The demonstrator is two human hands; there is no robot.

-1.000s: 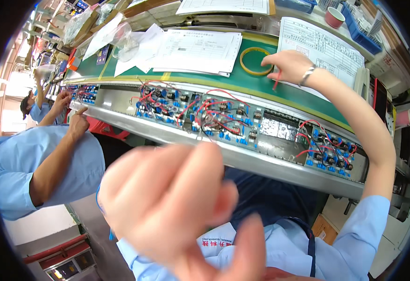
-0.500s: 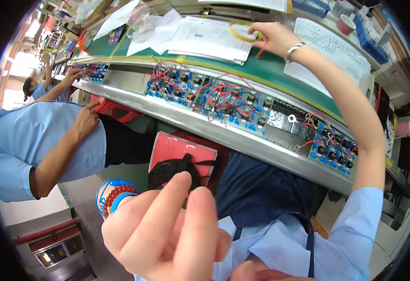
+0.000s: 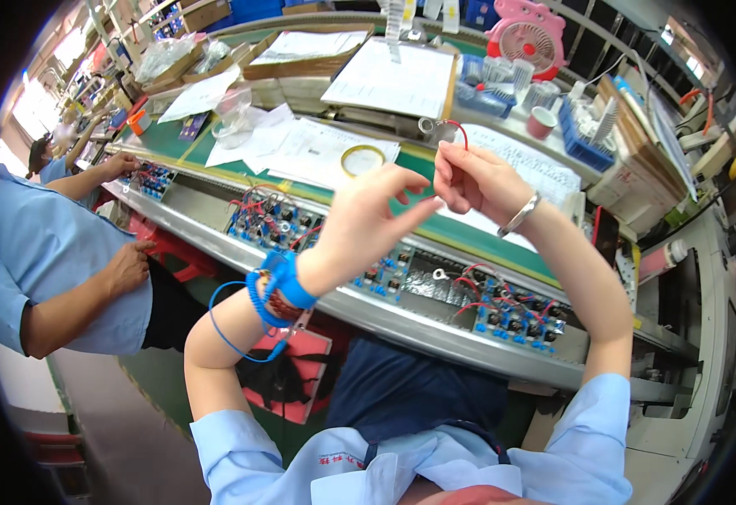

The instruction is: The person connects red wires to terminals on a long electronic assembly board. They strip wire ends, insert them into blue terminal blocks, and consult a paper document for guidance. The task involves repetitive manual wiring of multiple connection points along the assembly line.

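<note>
In my right hand (image 3: 479, 183) a short red wire (image 3: 460, 130) is pinched between thumb and fingers, its upper end curving left towards a metal ring terminal. Just to its left is my left hand (image 3: 372, 215), thumb and forefinger apart, the thumb tip close to the right fingers. A blue coiled-cord wrist strap (image 3: 288, 286) is round my left wrist. A yellow roll of tape (image 3: 362, 160) lies on the papers beyond my left hand. Below the hands, circuit boards (image 3: 515, 318) with blue parts and red wires sit in a metal rail; my left forearm hides some of them.
Papers (image 3: 309, 151) cover part of the green bench. Behind stand a clipboard (image 3: 393, 80), a pink fan (image 3: 526, 38), a blue tray (image 3: 585, 139) and a pink cup (image 3: 541, 123). A co-worker in blue (image 3: 74, 244) works on my left, near a red stool (image 3: 170, 244).
My left hand has risen from low in front of me to beside the right hand. The right hand has left the tape roll and come nearer. My view has tilted up.
</note>
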